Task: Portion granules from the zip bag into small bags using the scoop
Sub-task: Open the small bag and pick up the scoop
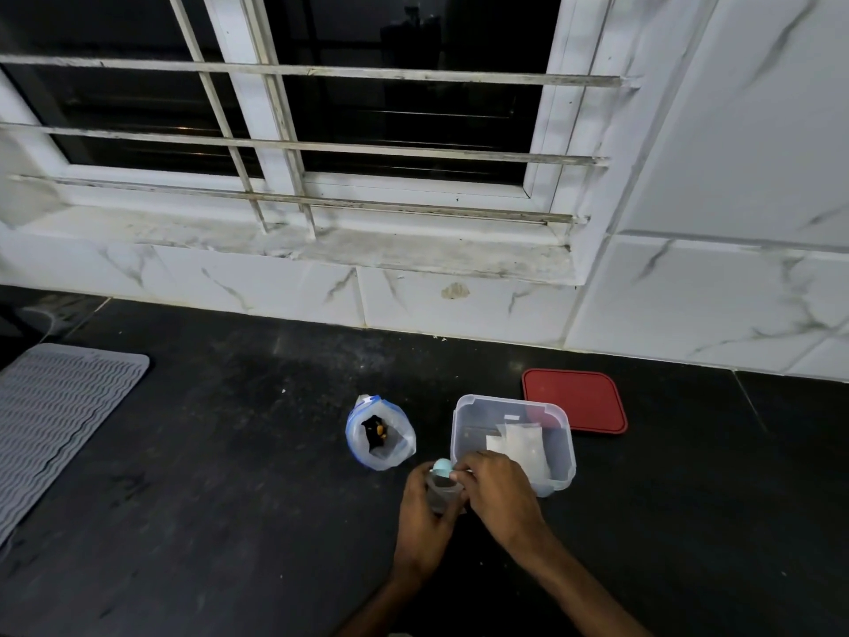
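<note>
An open zip bag (380, 434) with a blue seal stands on the black counter, dark granules showing inside. Just right of and below it, my left hand (422, 521) holds a small clear bag (442, 491) upright by its side. My right hand (498, 491) pinches a pale blue scoop (443, 467) whose bowl sits at the small bag's mouth. Whether granules are in the scoop is hidden.
A clear plastic box (514, 445) with several small flat bags inside sits right behind my right hand. Its red lid (574, 400) lies beyond it near the tiled wall. A grey ribbed mat (59, 416) lies at the far left of the counter.
</note>
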Motion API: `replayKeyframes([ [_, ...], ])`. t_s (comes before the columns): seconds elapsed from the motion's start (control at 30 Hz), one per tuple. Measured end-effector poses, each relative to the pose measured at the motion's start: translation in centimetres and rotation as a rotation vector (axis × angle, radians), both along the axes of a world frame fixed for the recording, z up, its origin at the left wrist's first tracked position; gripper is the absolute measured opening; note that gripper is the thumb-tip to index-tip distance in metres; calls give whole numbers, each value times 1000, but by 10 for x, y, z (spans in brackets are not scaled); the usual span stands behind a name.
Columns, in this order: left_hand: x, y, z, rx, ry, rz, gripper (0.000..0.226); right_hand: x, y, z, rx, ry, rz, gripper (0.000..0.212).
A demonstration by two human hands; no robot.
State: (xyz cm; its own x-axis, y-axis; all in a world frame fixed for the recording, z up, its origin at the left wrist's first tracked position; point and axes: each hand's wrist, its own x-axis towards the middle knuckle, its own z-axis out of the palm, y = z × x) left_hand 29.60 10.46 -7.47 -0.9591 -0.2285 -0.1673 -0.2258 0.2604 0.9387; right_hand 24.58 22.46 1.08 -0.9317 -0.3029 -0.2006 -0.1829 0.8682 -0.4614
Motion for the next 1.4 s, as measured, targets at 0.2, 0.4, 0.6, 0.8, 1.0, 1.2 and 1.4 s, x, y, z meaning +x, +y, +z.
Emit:
replayKeyframes([
  [0.2,2,-4,0,-2,49,-44,55,3,13,1,-290,-11,-225,9],
  [0.4,9,-27,25,9,179,127,60,-8,3,17,-517,-109,-292,13],
  [0.6,-30,-94,39,-193,55,487,72,-34,-66,10,-390,-110,-153,15],
  [0.8,-69,-125,-23,-152,-217,283,69,-65,-126,-9,212,-7,1,24],
  [1.0,-71,-123,0,59,-205,290,18,-79,-139,-26,324,-59,-10,28],
  [1.2,-80,-127,3,79,-144,321,11,-85,-135,-45,44,-226,-266,22],
  [1.4,-86,-127,0,29,-143,279,11,-93,-131,-47,-339,-512,-553,20],
])
